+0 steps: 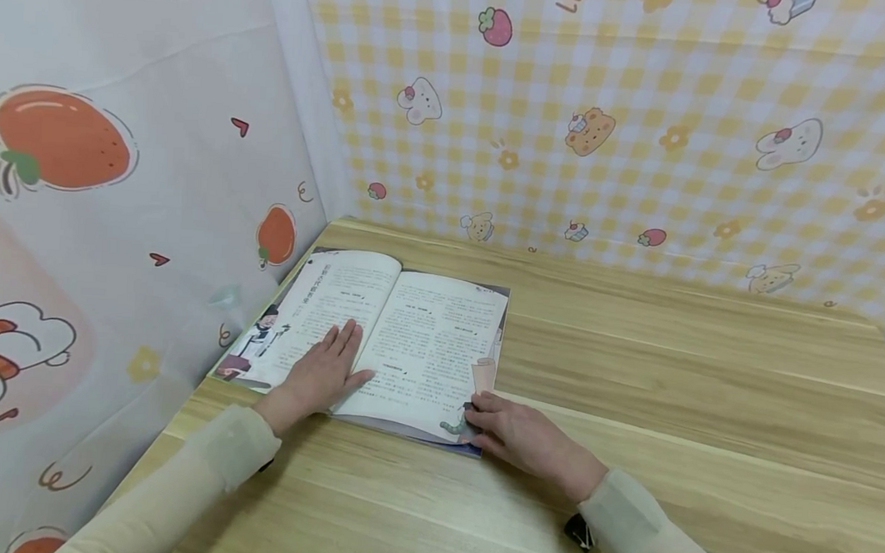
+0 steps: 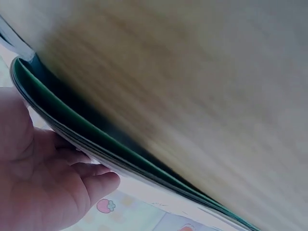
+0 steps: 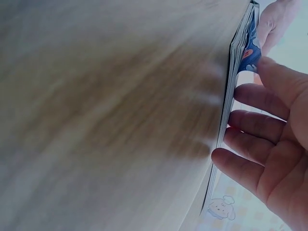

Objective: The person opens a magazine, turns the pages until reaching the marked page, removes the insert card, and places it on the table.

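An open printed book (image 1: 439, 335) lies on the wooden table (image 1: 670, 380), its pages full of text and small drawings. My left hand (image 1: 325, 370) rests flat on the left page close to the spine, with the thumb reaching over onto the right page. At the lower right corner of the right page is my right hand (image 1: 520, 435), fingertips along the book's edge. In the right wrist view, the thumb of the right hand (image 3: 284, 139) touches a blue-printed page corner (image 3: 250, 53) that stands slightly lifted. Green inner edges of the book (image 2: 96, 127) show in the left wrist view.
A patterned cloth wall (image 1: 137, 235) runs close along the book's left side. Behind the table hangs a yellow checked cloth (image 1: 530, 189). A small black clip-like piece (image 1: 579, 533) sits by the right sleeve (image 1: 625, 520).
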The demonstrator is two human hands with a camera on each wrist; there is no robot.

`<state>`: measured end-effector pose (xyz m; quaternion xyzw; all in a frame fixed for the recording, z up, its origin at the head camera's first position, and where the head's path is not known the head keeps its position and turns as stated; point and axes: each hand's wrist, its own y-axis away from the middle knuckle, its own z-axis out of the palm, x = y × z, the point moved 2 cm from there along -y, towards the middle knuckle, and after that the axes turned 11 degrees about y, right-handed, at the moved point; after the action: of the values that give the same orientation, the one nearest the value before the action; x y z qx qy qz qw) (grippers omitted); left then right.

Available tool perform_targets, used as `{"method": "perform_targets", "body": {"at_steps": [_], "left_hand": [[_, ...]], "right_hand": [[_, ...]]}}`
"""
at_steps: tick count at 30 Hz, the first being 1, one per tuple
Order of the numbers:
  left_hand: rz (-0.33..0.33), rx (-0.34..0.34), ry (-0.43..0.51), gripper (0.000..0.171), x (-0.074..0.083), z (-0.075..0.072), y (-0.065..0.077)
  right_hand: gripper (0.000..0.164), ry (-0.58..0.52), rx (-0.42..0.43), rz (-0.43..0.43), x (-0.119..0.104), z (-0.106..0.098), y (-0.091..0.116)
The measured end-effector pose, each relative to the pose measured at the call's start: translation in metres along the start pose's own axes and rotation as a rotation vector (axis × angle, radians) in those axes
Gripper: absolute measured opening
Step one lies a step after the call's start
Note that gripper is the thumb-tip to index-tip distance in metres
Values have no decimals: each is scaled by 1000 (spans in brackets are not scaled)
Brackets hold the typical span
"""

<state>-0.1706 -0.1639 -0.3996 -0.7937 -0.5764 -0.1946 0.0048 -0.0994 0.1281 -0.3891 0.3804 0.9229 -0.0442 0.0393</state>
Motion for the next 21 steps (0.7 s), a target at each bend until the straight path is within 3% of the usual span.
{"method": "perform_targets", "body": {"at_steps": [9, 14, 21], "left_hand": [[-1, 8, 14, 78, -1, 3, 0], [-1, 7, 20, 78, -1, 2, 0], [10, 13, 7, 77, 1, 0, 2]], "right_hand": [[24, 56, 33, -22, -2, 0, -1], [13, 41, 61, -31, -3, -1, -3], [11, 24, 99, -38, -3, -1, -2]]}}
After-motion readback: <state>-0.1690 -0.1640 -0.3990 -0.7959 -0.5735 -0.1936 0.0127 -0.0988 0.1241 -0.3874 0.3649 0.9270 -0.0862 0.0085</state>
